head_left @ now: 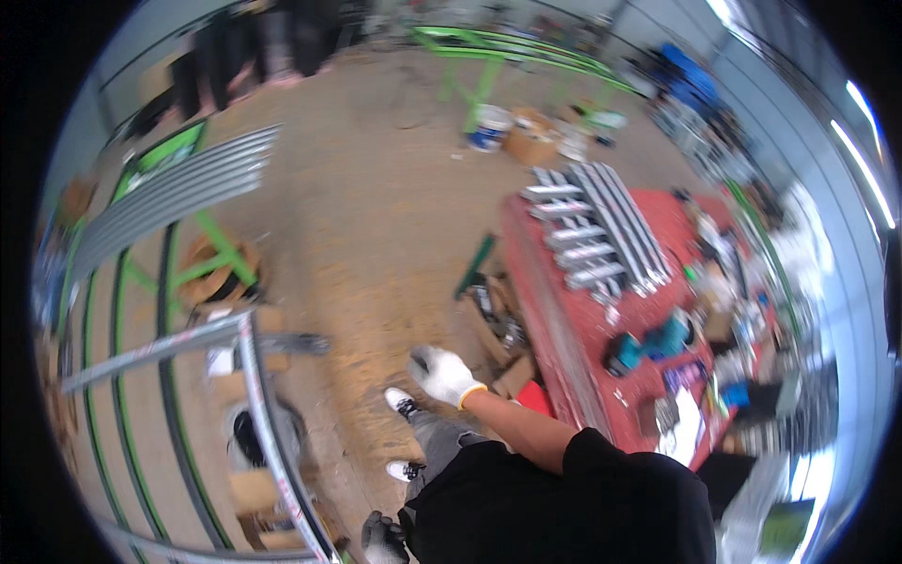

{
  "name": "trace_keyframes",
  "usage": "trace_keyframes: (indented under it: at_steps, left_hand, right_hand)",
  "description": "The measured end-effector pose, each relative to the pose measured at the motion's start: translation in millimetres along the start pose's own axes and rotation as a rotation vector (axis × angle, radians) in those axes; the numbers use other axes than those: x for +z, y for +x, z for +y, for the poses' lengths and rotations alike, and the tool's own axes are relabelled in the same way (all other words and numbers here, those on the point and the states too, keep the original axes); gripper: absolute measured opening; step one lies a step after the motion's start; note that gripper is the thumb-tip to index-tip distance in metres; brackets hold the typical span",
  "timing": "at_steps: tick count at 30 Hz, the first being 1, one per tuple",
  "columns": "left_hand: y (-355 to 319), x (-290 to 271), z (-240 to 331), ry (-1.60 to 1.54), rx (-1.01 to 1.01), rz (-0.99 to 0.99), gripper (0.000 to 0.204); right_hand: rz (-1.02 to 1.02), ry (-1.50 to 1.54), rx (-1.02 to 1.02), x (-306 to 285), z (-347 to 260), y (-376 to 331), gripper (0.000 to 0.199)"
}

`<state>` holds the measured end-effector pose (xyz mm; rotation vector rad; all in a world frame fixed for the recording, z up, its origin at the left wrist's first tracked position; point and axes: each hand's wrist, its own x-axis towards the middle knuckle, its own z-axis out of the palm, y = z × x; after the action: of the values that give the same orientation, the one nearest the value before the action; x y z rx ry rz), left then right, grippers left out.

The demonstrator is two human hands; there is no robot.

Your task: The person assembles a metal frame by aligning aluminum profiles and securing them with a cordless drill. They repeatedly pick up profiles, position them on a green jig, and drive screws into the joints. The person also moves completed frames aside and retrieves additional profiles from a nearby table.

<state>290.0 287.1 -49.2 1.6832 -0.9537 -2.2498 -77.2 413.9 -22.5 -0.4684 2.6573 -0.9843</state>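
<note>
Red bench [564,320] at 3 o'clock carries stacked grey metal profiles [601,226], a teal power drill [648,343] and loose clutter. Long curved metal rails [169,197] lie on green frames [202,258] at 9 o'clock, one rail [268,423] running just beside the person's legs: trip or snag risk if the feet [402,402] swing left. Scrap cardboard [498,329] on the floor by the bench edge could catch a shoe. Right hand [443,374], white glove, hangs free, fingers loosely curled, gripping nothing. Left hand [383,540], dark glove, near the rail end at 6 o'clock; grip cannot be told. Sharp ends could nick it.
</note>
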Motion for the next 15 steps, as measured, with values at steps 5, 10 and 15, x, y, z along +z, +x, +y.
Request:
trace_keyframes:
  at_steps: [5,10,15]
  left_hand:
    - [1.3,47.0,51.3,0.251,0.023,-0.258,0.02]
    - [29.7,98.1,75.6,0.403,-0.008,-0.552,0.016]
    - [21.4,152.7,73.1,0.408,0.023,-0.575,0.02]
  right_hand:
    - [0.367,-0.036,0.403,-72.1,84.1,-88.8,0.038]
    - [1.088,-0.087,0.846,-172.8,152.2,-156.4,0.049]
    - [1.118,-0.088,0.714,-235.8,230.5,-175.0,0.051]
